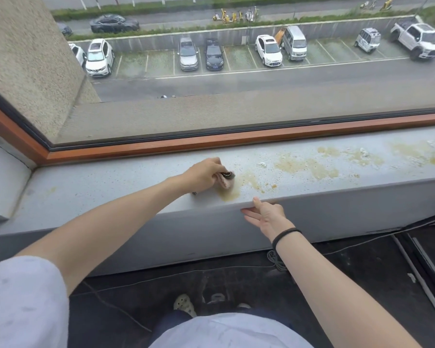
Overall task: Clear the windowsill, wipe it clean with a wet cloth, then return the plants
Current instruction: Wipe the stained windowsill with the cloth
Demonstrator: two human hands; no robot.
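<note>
The bunched pinkish wet cloth [227, 181], with a dark patterned part on top, sits on the flat grey speckled windowsill [111, 189], left of centre and about midway between its near edge and the window. The left hand [204, 175] grips it, fingers curled over the top and pressing it down.

What matters for the next stroke is direction. The yellowish-brown dried stains [307, 167] all lie to the right of the cloth. The nearest patch touches the cloth's right side and spreads to the near edge. From there the blotches trail rightward along the sill's long axis, which runs left to right, and drift toward the far side as they go. A few white crumbs [363, 152] lie among the farther ones.

We judge the wiping step to be in hand, with most of the dirt not yet reached, so the cloth has to travel right, across the body.

The right hand [269, 217] is nearer the remaining stains (but it holds nothing). Its thumb sits on the near edge, and its straight fingers lie flat against the sill's front face just below, as if bracing. A black hair band [285, 234] circles that wrist.

Along the far side runs the reddish-brown wooden window frame [211, 142].
</note>
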